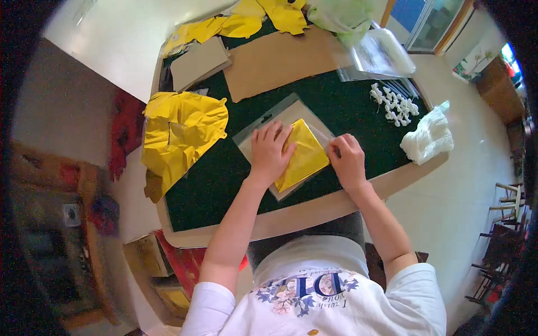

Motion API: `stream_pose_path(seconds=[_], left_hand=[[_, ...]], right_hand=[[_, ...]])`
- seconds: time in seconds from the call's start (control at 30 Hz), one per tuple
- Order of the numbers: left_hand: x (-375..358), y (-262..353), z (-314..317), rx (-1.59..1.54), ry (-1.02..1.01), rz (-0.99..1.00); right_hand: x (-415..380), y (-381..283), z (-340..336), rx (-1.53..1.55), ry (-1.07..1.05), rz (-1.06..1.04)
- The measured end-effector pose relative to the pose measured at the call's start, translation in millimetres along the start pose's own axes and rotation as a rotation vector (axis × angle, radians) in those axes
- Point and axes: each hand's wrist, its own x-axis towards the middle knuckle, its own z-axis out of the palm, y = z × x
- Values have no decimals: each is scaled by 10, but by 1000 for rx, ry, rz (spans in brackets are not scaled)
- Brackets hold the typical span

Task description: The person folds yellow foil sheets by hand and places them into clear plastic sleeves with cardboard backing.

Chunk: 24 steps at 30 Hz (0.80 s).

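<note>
A folded yellow foil piece [305, 159] lies on a pale card inside a clear plastic bag [242, 136] on the dark green mat. My left hand [271, 151] rests flat with spread fingers over the bag and the foil's left edge. At the foil's right side, my right hand [347, 159] has its fingers pinched together on what looks like the edge of clear film [320, 133]. A larger crumpled yellow foil sheet [182, 131] lies left of my hands.
Behind are brown cardboard [280, 60], grey-white cards [200, 63], more yellow foil [241, 21] and a stack of clear bags [386, 55]. Small white tied bundles [395, 105] and a white net-like cloth [428, 135] lie at the right, near the table's edge [414, 175].
</note>
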Motion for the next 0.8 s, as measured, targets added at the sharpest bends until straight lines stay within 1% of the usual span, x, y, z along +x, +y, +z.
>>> stream_pose_path(seconds=[0.13, 0.23, 0.33, 0.43, 0.53, 0.6, 0.8], left_hand=[[19, 14, -22, -8, 10, 25], [96, 110, -218, 65, -139, -42], [189, 146, -157, 207, -26, 150], [201, 108, 8, -36, -79, 89], [185, 68, 64, -137, -99, 20], [176, 64, 74, -103, -98, 38], [162, 72, 79, -71, -85, 50]], right_hand=[[-3, 4, 61, -74, 29, -34], [-14, 23, 63, -105, 10, -40], [-15, 35, 82, -105, 13, -53], [-5, 37, 88, -91, 15, -62], [-18, 50, 94, -78, 9, -79], [3, 41, 86, -89, 1, -105], [4, 54, 104, -82, -21, -69]])
